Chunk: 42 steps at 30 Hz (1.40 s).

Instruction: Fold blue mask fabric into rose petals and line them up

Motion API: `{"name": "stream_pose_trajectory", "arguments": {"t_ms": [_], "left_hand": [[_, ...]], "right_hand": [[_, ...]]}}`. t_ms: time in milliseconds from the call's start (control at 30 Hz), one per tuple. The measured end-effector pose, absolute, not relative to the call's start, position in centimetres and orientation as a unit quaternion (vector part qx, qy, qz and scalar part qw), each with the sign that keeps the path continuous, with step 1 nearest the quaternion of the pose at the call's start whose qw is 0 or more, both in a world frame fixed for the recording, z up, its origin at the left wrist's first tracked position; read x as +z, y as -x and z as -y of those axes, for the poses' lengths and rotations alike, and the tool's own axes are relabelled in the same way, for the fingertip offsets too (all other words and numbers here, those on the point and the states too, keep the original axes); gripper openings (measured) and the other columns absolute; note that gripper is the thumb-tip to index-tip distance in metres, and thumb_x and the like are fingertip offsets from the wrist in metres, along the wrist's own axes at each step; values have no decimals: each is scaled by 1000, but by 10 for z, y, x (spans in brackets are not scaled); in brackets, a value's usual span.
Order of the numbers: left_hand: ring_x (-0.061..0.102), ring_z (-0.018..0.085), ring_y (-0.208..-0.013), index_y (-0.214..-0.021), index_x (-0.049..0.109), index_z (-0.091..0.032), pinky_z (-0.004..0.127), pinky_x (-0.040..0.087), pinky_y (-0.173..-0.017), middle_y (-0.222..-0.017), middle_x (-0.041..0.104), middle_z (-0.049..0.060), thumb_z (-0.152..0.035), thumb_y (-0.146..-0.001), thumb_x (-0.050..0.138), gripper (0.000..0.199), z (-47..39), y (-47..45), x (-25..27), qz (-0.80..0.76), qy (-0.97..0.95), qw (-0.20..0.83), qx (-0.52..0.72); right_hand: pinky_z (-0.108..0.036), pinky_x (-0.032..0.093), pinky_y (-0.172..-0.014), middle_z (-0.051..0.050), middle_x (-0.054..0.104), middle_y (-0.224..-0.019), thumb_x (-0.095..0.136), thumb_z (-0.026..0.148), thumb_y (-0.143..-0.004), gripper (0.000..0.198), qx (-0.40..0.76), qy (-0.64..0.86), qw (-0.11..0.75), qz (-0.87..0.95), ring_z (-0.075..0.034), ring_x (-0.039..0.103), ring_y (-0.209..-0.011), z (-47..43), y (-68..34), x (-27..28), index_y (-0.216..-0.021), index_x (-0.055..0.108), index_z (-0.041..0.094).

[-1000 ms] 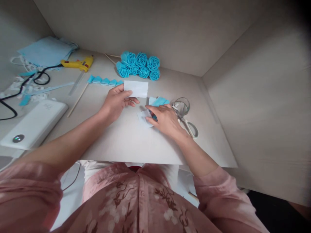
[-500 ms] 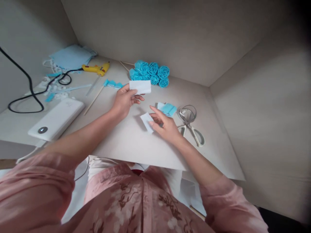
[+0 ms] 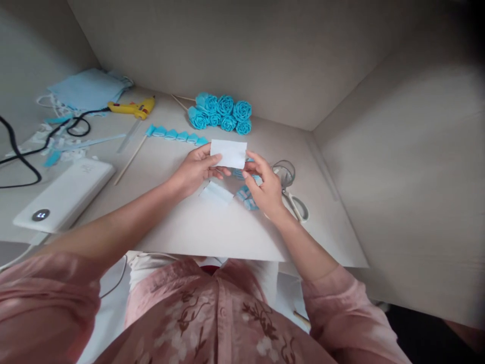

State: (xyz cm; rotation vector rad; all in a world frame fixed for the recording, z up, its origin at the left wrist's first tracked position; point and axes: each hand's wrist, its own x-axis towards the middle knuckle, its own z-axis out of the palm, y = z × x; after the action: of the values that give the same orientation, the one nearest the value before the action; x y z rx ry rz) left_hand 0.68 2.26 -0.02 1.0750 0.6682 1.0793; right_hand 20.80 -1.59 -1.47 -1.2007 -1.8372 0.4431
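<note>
My left hand [image 3: 197, 169] pinches a white rectangular piece of cloth [image 3: 229, 152] by its left side, thumb on top. At the right edge of this piece is my right hand [image 3: 265, 187], its thumb and index finger apart; whether a fingertip touches the edge I cannot tell. Another pale piece of cloth [image 3: 216, 194] lies creased on the table below the held one. Small folded blue pieces [image 3: 248, 198] lie beside and partly behind my right hand. White-handled scissors [image 3: 299, 207] rest just right of that hand, partly covered by it.
Blue fabric roses [image 3: 227, 114] lie at the back of the table. Left of them are a stick [image 3: 131, 161], a row of folded blue pieces [image 3: 176, 135], a yellow glue gun [image 3: 132, 107], face masks [image 3: 89, 88], scraps and a white power bank [image 3: 66, 194].
My right hand has let go of its small pale piece, which now lies on the table, and has moved up to the held piece's right edge. The view has shifted slightly.
</note>
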Motion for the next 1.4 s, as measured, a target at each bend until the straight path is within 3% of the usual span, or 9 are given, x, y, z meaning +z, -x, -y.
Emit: {"name": "stream_pose_trajectory", "arguments": {"t_ms": [200, 500, 867, 1067, 1233, 1400], "left_hand": [[71, 15, -69, -102, 64, -14, 24, 54, -59, -93, 74, 7, -35, -77, 78, 35, -18, -11, -2, -286, -486, 687, 458], [67, 13, -64, -107, 68, -11, 24, 54, -59, -80, 72, 3, -31, -69, 83, 46, -18, -12, -2, -365, -513, 622, 466], [66, 13, -64, -112, 67, -11, 25, 55, -62, -83, 72, 3, -37, -69, 81, 52, -16, -14, -6, -388, -562, 578, 447], [65, 14, -65, -120, 65, -12, 26, 54, -59, -79, 69, 4, -48, -82, 70, 53, -18, -14, -10, -335, -579, 605, 433], [60, 12, -60, -124, 62, -11, 24, 52, -55, -76, 66, 1, -33, -72, 79, 59, -18, -16, -12, -355, -599, 571, 434], [56, 10, -54, -122, 63, -12, 22, 48, -54, -62, 60, -3, -25, -74, 72, 50, -19, -17, -12, -388, -606, 535, 443]], "right_hand": [[-30, 53, -82, -1, 73, -93, 63, 24, -90, 9, 134, 433, 474, 755, -15, 67, -85, 16, -207, -8, -96, 70, 23], [-27, 50, -76, 1, 71, -83, 65, 28, -88, 9, 221, 463, 481, 711, -13, 64, -76, 16, -208, -5, -84, 67, 21], [-26, 52, -76, 0, 69, -84, 67, 27, -83, 9, 287, 484, 510, 651, -12, 63, -77, 11, -207, -10, -89, 66, 20], [-28, 53, -76, 2, 63, -83, 67, 29, -84, 22, 277, 475, 517, 656, -12, 62, -77, 10, -208, -14, -105, 65, 22], [-29, 54, -76, 3, 59, -78, 66, 28, -84, 27, 275, 473, 517, 658, -12, 60, -74, 10, -207, -14, -110, 63, 23], [-31, 55, -77, -1, 62, -84, 65, 40, -87, 41, 293, 470, 505, 662, -15, 61, -78, 9, -209, -14, -124, 58, 24]]}}
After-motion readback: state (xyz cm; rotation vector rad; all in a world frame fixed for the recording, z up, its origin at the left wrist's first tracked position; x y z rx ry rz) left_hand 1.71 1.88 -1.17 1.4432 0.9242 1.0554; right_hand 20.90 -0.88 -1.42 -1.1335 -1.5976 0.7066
